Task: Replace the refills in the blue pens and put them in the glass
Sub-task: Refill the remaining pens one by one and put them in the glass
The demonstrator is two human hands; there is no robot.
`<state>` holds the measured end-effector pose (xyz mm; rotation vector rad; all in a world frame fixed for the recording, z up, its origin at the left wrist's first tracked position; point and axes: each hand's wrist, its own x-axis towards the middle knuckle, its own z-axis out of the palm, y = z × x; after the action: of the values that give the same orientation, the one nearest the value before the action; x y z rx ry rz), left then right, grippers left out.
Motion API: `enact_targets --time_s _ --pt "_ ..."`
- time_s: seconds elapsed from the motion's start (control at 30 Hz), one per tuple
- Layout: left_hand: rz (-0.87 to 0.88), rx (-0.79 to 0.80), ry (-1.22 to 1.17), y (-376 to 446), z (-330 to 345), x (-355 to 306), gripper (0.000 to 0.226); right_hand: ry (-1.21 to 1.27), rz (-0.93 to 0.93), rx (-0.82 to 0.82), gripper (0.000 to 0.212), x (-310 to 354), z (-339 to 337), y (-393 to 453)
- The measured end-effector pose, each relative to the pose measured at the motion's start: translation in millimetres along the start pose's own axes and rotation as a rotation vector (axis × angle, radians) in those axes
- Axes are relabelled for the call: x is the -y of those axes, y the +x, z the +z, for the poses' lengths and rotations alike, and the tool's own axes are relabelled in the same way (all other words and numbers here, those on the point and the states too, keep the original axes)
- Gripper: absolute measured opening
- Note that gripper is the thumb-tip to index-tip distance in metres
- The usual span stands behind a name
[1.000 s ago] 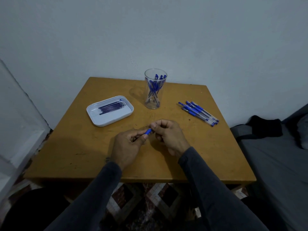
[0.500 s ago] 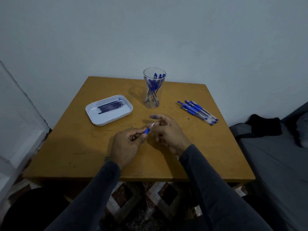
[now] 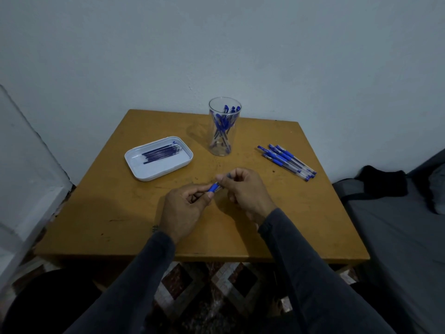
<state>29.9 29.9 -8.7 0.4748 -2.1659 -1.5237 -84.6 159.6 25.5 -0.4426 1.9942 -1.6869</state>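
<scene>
A blue pen is held over the middle of the wooden table. My left hand grips its barrel, with only the blue grip section showing. My right hand pinches the pen's tip end with curled fingers; a small dark-blue bit shows at its fingertips. A clear glass with several blue pens in it stands at the back centre. Several more blue pens lie in a bunch at the right. A white tray at the left holds several dark refills.
The table stands against a pale wall. A grey sofa with a black cloth on it is close at the right. A white panel stands at the left. Patterned floor shows below the table's front edge.
My right hand drew back from the pen tip half a second ago and has now closed on the tip end again. My left hand has kept its hold on the barrel.
</scene>
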Motion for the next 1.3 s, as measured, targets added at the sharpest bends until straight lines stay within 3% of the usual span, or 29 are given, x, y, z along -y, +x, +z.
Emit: enact_targets --time_s 0.07,0.13,0.27,0.43,0.53,0.63,0.83,1.13,1.3 --pt "-0.014 -0.004 0.007 0.7 -0.1 1.9 0.023 0.064 0.002 0.051 0.017 2.5 -0.9 -1.0" --pt "-0.029 -0.009 -0.005 0.9 0.0 2.1 0.023 0.116 0.022 0.085 0.026 5.3 -1.2 -2.1" --pt "-0.025 -0.003 0.009 0.7 0.0 1.8 0.024 0.001 0.016 0.012 0.020 2.0 2.0 -0.3" --pt "-0.029 -0.019 -0.026 0.5 -0.1 2.7 0.023 0.122 -0.029 -0.084 0.009 4.0 2.5 -0.6" --pt "-0.027 -0.091 -0.086 -0.3 0.1 -0.4 0.022 -0.163 -0.082 -0.176 0.008 -0.7 3.2 0.3" --pt "-0.056 -0.139 -0.141 -0.3 -0.8 -2.3 0.022 -0.548 -0.141 -0.151 0.010 -7.0 9.3 -5.3" --pt "-0.069 -0.123 -0.119 0.1 -1.4 -3.4 0.026 -0.808 -0.136 -0.051 0.013 -19.0 22.6 -8.9" --pt "-0.064 -0.091 -0.112 -0.6 -2.6 -3.3 0.024 -0.744 -0.146 -0.045 0.020 -16.8 18.8 -10.3" --pt "-0.027 -0.029 -0.117 -2.3 -2.9 -3.6 0.030 -0.115 -0.102 -0.131 0.016 -9.3 16.9 -15.1"
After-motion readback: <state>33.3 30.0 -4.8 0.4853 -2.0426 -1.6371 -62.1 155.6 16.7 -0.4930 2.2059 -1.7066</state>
